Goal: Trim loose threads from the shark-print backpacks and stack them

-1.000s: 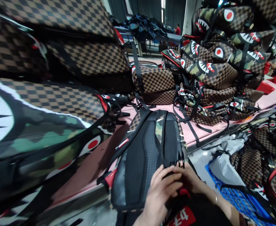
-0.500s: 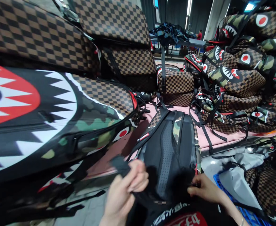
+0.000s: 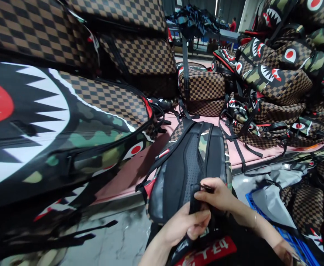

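A backpack (image 3: 178, 166) lies back side up on the pink table (image 3: 242, 153), its black mesh padding and camouflage trim facing me. My left hand (image 3: 185, 223) and my right hand (image 3: 219, 194) meet at its near end. Both pinch a black webbing strap (image 3: 196, 201) of the backpack between thumb and fingers. A thin bracelet sits on my right wrist.
Stacks of brown checkered and camouflage shark-mouth backpacks (image 3: 272, 77) crowd the table at left, back and right. A large shark-mouth bag (image 3: 54, 133) looms at near left. A blue crate (image 3: 295, 236) with grey plastic wrap and more bags stands low right. A person in red (image 3: 233, 24) is far back.
My left hand, which held a strap end out to the left, has come back to the middle. Both hands now grip the strap together at the backpack's near end.
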A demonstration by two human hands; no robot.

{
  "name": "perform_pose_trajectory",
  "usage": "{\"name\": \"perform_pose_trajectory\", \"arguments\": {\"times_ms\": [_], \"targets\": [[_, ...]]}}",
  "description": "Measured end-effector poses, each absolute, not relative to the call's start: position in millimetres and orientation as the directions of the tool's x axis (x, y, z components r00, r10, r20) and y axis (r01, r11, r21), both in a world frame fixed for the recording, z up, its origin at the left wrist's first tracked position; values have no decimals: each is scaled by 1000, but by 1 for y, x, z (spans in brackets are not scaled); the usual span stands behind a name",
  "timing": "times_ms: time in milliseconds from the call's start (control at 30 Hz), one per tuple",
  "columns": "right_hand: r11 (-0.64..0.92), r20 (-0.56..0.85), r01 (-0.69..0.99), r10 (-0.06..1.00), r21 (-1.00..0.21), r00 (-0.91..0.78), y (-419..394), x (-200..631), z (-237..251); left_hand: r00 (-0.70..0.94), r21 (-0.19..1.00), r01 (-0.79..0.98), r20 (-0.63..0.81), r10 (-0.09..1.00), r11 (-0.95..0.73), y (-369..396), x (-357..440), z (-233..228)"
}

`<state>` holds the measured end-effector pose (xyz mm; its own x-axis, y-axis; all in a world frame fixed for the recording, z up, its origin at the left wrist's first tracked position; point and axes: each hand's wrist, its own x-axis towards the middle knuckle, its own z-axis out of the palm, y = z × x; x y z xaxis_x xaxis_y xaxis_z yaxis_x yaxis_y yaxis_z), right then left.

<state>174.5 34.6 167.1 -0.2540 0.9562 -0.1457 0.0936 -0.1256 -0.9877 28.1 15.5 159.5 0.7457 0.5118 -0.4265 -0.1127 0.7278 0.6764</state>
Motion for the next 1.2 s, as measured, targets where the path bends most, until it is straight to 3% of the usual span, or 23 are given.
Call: {"name": "perform_pose_trajectory", "arguments": {"times_ms": [100,167,267,433,633,867,1067,1200], "targets": [[-208,-213,52,972,-977,-100,48,168,155,429,825,-183,-423,798,535,15,29,162],[-226,-227,32,972,-974,-64,52,168,151,217,909,-145,-356,909,391,16,26,162],[-156,-171,145,980,-977,-104,45,173,157,75,948,-78,-304,950,309,17,21,156],[48,17,304,995,-952,-103,22,180,178,-166,913,-262,-360,918,311,17,16,150],[235,199,365,971,-901,-133,20,173,169,-155,896,-332,-361,920,296,14,17,157],[298,229,425,951,-855,-206,26,168,157,-153,913,-290,-339,928,286,7,15,157],[250,214,352,967,-902,-139,22,164,155,-128,883,-353,-373,919,310,10,10,159],[326,265,399,943,-857,-202,21,162,153,-86,867,-384,-376,923,318,11,6,159]]}}
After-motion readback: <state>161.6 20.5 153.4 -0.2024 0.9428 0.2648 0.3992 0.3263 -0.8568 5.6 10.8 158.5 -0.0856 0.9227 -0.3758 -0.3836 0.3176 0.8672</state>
